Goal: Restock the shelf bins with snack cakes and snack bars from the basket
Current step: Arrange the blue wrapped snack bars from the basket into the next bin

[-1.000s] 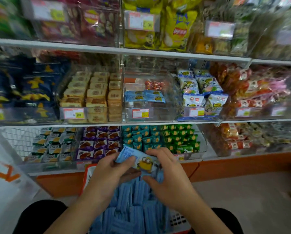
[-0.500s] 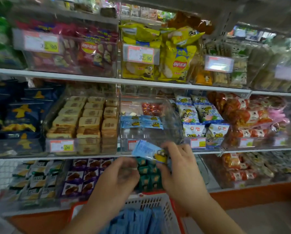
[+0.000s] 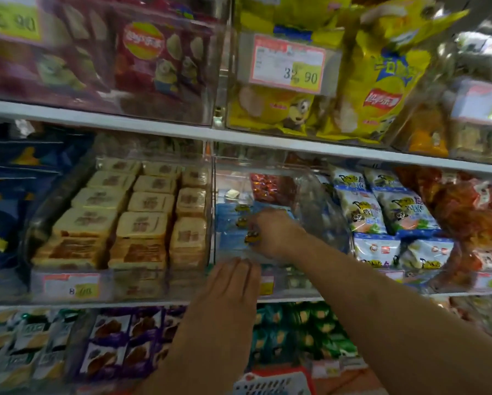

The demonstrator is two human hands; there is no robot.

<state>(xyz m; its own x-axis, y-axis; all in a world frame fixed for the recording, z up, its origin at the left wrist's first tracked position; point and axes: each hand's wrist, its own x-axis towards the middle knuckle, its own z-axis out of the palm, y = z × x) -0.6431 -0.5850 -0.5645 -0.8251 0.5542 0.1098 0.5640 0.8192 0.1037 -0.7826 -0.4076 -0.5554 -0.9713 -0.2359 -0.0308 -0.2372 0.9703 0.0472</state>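
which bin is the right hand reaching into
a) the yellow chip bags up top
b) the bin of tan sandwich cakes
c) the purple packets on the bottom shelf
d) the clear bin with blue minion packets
d: the right hand is inside the clear bin, fingers on the blue packets.

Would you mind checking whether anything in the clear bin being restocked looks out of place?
Yes: red-wrapped snacks sit at the back of the clear bin, behind the blue snack cakes the right hand is placing. They don't match.
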